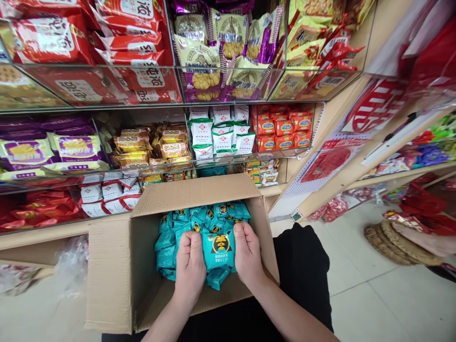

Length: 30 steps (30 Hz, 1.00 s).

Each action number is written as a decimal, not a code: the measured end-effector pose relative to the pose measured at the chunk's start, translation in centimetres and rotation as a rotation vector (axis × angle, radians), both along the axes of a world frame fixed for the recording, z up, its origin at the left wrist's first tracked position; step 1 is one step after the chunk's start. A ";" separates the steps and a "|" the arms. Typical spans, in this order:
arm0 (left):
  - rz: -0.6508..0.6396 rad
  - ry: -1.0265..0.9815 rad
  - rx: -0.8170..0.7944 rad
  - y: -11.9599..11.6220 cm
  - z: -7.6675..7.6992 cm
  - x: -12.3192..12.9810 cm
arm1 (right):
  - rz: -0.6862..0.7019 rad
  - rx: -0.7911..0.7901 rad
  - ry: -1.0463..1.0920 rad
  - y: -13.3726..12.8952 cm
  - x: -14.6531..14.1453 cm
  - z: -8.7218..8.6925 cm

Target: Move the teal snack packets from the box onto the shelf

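Note:
A teal snack packet (219,249) with a yellow and black emblem is stretched between my two hands, above the open cardboard box (149,294). My left hand (190,261) pinches its left edge, thumb on top. On the opposite edge, my right hand (247,251) is closed the same way. More teal packets (166,244) of the same look are heaped in the box below and behind the held one. The box's side flap (109,275) hangs out to the left, and its far flap (195,192) stands up against the shelves.
Shelves with clear dividers hold red packets (50,40), purple biscuit packets (203,71), white-and-green packets (223,137) and small orange-red packets (283,126). Black-clothed legs (302,270) are beside the box. A woven round item (402,242) lies right on the tiled floor (388,299).

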<state>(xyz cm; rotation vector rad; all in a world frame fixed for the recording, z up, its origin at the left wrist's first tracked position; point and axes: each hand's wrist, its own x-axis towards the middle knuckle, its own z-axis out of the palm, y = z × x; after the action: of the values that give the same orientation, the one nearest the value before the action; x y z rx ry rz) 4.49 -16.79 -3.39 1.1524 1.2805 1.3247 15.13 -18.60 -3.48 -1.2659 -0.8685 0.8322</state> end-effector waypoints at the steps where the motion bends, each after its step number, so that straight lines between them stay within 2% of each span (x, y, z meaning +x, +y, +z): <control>1: -0.013 0.021 0.004 0.0 -0.3 -0.1 | 0.013 0.007 -0.017 0.0 0.0 0.0; 6: -0.059 0.242 0.090 0.3 -2.0 -0.9 | 0.090 0.036 -0.177 0.1 0.6 -0.5; 8: -0.076 0.358 0.120 0.6 -1.7 -1.2 | 0.131 0.021 -0.236 0.4 1.0 -0.6; 10: -0.112 0.433 0.159 1.0 -0.8 -1.5 | 0.194 0.011 -0.300 0.6 1.5 -0.6; 12: -0.217 0.475 0.210 1.4 0.5 -1.8 | 0.277 0.018 -0.372 0.7 1.8 -0.6; 15: -0.514 0.551 0.237 1.9 2.1 -1.9 | 0.398 0.042 -0.409 0.7 1.9 -0.5; 17: -0.681 0.581 0.183 2.0 2.5 -1.8 | 0.437 0.033 -0.366 0.7 1.8 -0.4; 19: -0.723 0.537 0.107 1.9 2.2 -1.3 | 0.409 0.016 -0.305 0.7 1.7 -0.5; 21: -0.612 0.434 0.058 1.7 1.7 -0.7 | 0.290 0.003 -0.194 0.7 1.6 -0.6; 23: -0.392 0.268 0.009 1.4 1.4 0.1 | 0.189 0.003 -0.023 0.5 1.4 -0.7; 24: -0.275 0.155 -0.034 1.3 1.3 0.5 | 0.185 0.007 0.062 0.4 1.2 -0.7; 27: -0.031 -0.235 -0.195 1.1 1.5 1.5 | 0.353 0.007 0.213 -0.2 0.4 -0.6; 30: 0.029 -0.446 -0.285 1.2 1.8 1.8 | 0.457 -0.076 0.262 -0.6 -0.1 -0.4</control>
<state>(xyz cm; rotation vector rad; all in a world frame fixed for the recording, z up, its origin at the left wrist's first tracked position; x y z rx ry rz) 6.30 -15.56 -1.57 0.5999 1.1105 1.2800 15.05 -19.18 -3.91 -1.0034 -0.9318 1.3730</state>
